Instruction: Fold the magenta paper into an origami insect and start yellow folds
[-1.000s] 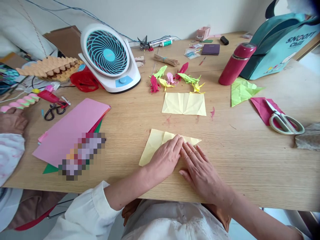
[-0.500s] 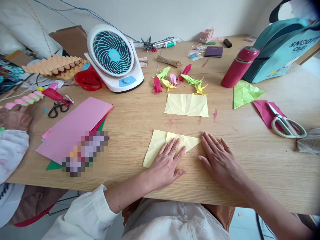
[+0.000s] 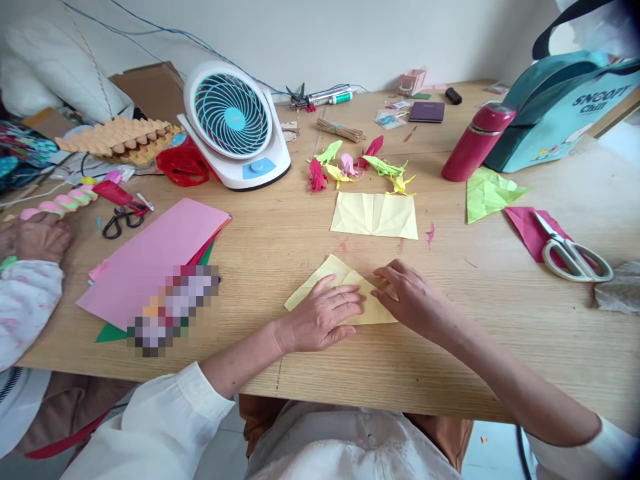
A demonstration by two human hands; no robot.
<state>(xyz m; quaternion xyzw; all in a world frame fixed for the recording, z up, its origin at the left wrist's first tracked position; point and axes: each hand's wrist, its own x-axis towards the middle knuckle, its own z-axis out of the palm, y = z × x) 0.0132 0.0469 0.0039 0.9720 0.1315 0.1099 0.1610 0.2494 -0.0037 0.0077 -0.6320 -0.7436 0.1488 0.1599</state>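
A folded sheet of pale yellow paper (image 3: 370, 310) lies on the table in front of me, its pointed top corner facing the wall. My left hand (image 3: 325, 313) rests flat over its middle, fingers stretched out and slightly spread. At the sheet's right edge is my right hand (image 3: 407, 293), fingers bent and thumb curled in at the paper; the exact contact is partly hidden. Farther back lies a second creased yellow sheet (image 3: 374, 217), which neither hand touches. Several folded paper figures (image 3: 350, 167) in pink, green and yellow stand behind it.
A white fan (image 3: 235, 127), pink paper sheets (image 3: 160, 253) and black-handled scissors (image 3: 120, 223) are at left, beside another person's hand (image 3: 45, 237). At right are a red flask (image 3: 477, 143), a teal bag (image 3: 555, 127), green paper (image 3: 493, 193) and white-handled scissors (image 3: 575, 257).
The yellow sheet under my hands has turned, its corner now pointing away. My right hand has moved left onto its edge, the fingers going from flat to bent. My left hand stays on the paper.
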